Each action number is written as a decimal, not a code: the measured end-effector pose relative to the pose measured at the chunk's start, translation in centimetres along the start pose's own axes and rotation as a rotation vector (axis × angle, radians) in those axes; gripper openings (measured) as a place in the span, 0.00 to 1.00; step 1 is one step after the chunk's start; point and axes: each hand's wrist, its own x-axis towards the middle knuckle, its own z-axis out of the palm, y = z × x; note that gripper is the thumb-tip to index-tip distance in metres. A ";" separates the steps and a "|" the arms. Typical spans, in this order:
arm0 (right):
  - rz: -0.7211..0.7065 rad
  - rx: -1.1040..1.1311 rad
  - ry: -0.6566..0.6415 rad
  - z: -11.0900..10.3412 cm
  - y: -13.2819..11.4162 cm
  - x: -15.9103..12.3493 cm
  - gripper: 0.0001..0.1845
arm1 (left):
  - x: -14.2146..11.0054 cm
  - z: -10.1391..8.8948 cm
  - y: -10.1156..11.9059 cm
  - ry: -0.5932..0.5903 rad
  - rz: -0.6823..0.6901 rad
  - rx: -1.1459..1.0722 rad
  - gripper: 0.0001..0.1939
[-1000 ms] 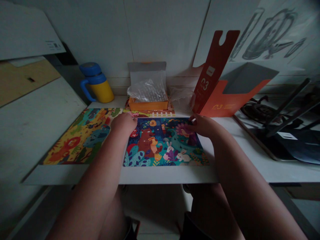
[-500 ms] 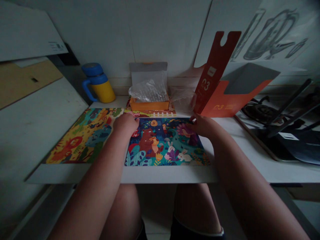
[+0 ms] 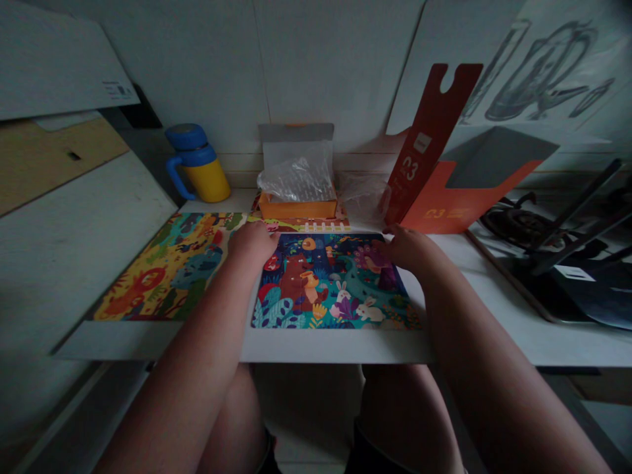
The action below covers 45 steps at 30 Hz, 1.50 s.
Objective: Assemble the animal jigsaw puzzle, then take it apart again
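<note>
A dark blue-green jigsaw puzzle (image 3: 320,289), pictured with a bear, a fox and rabbits, lies flat and assembled in front of me. My left hand (image 3: 253,242) holds its upper left edge, with the thumb side against the border; its other fingers are mostly hidden. At the upper right corner, my right hand (image 3: 405,246) grips the edge, thumb over the picture and a finger at the top border. A yellow puzzle sheet (image 3: 162,270) with a lion and other animals lies to the left, partly behind my left forearm.
Behind stands an open orange box (image 3: 296,209) with crumpled clear plastic (image 3: 299,179), on another picture sheet (image 3: 316,226). More clear plastic (image 3: 363,197) lies beside it. A blue-yellow jug (image 3: 205,171) is back left, a tall orange carton (image 3: 444,204) back right, a gas stove (image 3: 538,263) far right.
The view has shifted slightly, and my knees have moved apart below the table edge. Both hands keep their places at the puzzle's edges.
</note>
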 end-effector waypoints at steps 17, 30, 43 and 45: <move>-0.108 0.009 -0.014 0.3 0.4 0.3 0.37 | 1.8 1.4 -1.2 -0.097 0.111 -0.287 0.35; -0.042 -0.022 -0.049 -0.1 -0.5 0.1 0.33 | 1.1 0.7 -0.7 -0.096 0.098 -0.304 0.32; 0.065 0.036 -0.063 -0.4 -1.3 0.5 0.27 | 1.4 1.0 -0.5 -0.098 0.086 -0.304 0.30; 0.072 0.056 -0.055 -0.3 -1.2 0.7 0.25 | 1.4 1.0 -0.5 -0.100 0.078 -0.307 0.31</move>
